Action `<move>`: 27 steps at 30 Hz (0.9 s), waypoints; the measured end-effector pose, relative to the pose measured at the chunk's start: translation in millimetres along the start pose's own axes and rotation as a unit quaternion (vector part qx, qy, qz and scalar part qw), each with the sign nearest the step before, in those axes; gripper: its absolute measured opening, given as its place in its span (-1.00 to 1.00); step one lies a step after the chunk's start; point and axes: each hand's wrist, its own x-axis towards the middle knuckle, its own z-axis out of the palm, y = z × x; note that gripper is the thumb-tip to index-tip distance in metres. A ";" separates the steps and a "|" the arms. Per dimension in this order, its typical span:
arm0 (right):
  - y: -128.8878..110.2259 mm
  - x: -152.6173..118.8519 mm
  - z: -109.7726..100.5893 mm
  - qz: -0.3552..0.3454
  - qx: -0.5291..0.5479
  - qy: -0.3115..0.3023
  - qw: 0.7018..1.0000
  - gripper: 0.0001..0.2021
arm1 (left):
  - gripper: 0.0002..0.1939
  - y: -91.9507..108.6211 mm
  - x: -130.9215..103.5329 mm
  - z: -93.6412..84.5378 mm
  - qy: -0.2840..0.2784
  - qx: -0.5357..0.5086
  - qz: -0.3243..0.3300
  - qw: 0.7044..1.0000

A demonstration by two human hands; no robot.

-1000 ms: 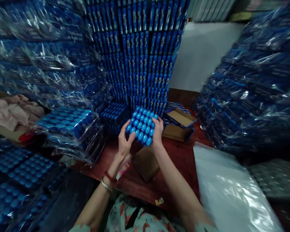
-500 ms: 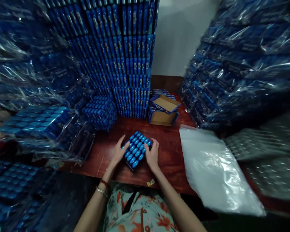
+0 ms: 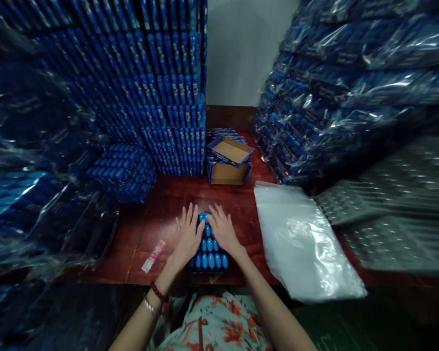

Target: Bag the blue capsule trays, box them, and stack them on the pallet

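Reddish glossy wood underlies rounded blue caps (image 3: pixel 211 261), beneath both hands' (image 3: pixel 205 234) flat, spread grip.

Forward-and-down view (from the head)

Red table (image 3: pixel 168 200), floral-patterned garment (image 3: pixel 219 324)

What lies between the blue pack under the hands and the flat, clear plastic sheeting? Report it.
The right hand and its forearm, then bare red tabletop up to the sheeting, in the head view.
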 end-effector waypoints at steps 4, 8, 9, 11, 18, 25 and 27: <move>-7.0 1.1 8.7 0.026 -0.085 -0.013 0.996 -0.50 | -0.50 5.8 27.6 14.3 -0.018 0.092 0.068 0.993; -5.4 7.5 10.4 0.030 -0.081 -0.013 0.996 -0.51 | -0.55 2.5 31.1 23.1 -0.003 0.118 0.089 0.989; -3.7 7.0 8.6 0.025 -0.045 -0.019 0.998 -0.50 | -0.56 1.7 31.1 22.5 -0.005 0.111 0.089 0.990; 3.0 -0.2 -1.1 -0.006 0.044 -0.009 0.999 -0.49 | -0.52 -1.0 30.3 17.6 -0.007 0.073 0.090 0.993; 90.0 -86.7 -113.5 -0.005 -0.012 0.238 0.971 -0.62 | -0.46 -30.2 -5.8 -13.6 0.130 -0.168 -0.030 0.977; 164.0 -110.5 -156.7 0.079 -0.137 0.217 0.963 -0.64 | -0.62 10.3 -19.8 -29.2 0.191 -0.178 0.030 0.965; 162.5 -101.9 -152.4 0.088 -0.107 0.236 0.962 -0.67 | -0.65 28.8 -12.8 -38.7 0.245 -0.168 0.061 0.953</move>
